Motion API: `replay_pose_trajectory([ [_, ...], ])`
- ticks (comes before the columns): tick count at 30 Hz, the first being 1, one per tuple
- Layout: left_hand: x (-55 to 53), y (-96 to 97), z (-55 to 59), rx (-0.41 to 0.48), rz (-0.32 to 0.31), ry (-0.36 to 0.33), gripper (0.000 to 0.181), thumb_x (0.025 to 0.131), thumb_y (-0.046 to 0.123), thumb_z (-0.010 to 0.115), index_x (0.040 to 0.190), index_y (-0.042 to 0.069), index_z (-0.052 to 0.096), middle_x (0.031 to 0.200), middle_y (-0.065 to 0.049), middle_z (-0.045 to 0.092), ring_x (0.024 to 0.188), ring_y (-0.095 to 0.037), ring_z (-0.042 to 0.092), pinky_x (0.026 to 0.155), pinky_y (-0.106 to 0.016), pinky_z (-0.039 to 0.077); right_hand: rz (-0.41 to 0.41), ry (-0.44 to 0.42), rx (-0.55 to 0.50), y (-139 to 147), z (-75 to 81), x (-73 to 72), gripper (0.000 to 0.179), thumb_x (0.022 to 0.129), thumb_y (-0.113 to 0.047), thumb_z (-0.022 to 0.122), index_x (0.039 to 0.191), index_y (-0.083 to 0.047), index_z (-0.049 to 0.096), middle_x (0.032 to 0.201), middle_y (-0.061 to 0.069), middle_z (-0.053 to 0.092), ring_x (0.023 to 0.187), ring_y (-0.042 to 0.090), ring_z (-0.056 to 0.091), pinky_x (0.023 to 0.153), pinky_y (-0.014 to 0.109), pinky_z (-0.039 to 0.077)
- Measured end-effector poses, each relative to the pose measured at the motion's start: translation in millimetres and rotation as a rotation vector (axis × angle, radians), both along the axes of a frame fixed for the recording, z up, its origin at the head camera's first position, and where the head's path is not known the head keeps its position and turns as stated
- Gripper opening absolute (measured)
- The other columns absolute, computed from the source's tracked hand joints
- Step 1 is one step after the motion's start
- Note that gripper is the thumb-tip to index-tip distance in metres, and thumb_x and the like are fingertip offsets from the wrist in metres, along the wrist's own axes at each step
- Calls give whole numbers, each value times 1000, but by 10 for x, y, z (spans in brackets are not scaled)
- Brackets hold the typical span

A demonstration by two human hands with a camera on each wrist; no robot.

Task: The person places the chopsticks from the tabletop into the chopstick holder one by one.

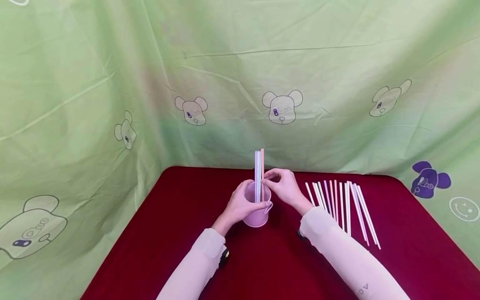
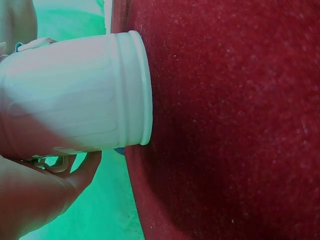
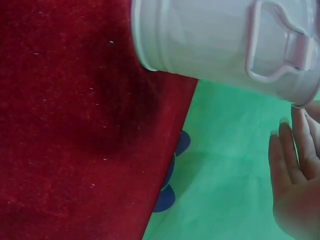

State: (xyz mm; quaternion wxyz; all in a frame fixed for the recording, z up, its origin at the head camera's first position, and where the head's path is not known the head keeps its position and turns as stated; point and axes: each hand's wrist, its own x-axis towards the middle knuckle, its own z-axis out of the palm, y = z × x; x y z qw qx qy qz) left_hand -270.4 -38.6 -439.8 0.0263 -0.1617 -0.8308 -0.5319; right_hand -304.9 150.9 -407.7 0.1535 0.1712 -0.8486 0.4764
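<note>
A small pink bucket (image 1: 256,219) with side handles stands upright on the table, and my left hand (image 1: 240,204) grips it around the rim, thumb across the near side. Purple and pale green straws (image 1: 257,171) rise from inside it. My right hand (image 1: 286,187) pinches an orange straw (image 1: 262,160) whose lower part is inside the bucket. In the left wrist view the bucket (image 2: 75,95) appears sideways with the left hand (image 2: 45,195) at its rim. The right wrist view has the right hand (image 3: 300,175) beside the bucket's (image 3: 210,40) rim; the straw is out of sight there.
Several pastel straws (image 1: 347,200) lie in a loose row at the right of the dark red table (image 1: 180,200), partly behind the right forearm. A green curtain (image 1: 232,141) with bear-face prints hangs behind and at both sides.
</note>
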Motion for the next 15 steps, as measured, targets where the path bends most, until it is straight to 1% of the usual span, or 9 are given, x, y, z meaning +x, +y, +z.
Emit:
replay_pose_trajectory([
  [3, 1, 1, -4, 7, -3, 3, 81, 71, 45, 91, 137, 17, 54, 133, -2, 59, 117, -19, 59, 99, -42, 50, 5, -27, 32, -2, -20, 20, 11, 86, -6, 81, 96, -3, 77, 87, 7, 77, 82, 20, 71, 77, 30, 55],
  [8, -2, -7, -9, 8, -4, 8, 81, 71, 44, 90, 139, 17, 53, 136, -2, 59, 120, -19, 59, 101, -43, 50, 21, -56, 34, -25, -21, 40, 12, 86, -8, 80, 96, -4, 76, 89, 7, 76, 89, 23, 71, 84, 40, 56],
  [15, -9, -4, -19, 1, -7, 1, 84, 72, 45, 89, 142, 19, 52, 138, -1, 57, 120, -18, 57, 101, -42, 49, 46, -75, 61, -13, -28, 48, 15, 88, -11, 80, 101, -4, 76, 95, 7, 77, 95, 25, 71, 88, 42, 56],
])
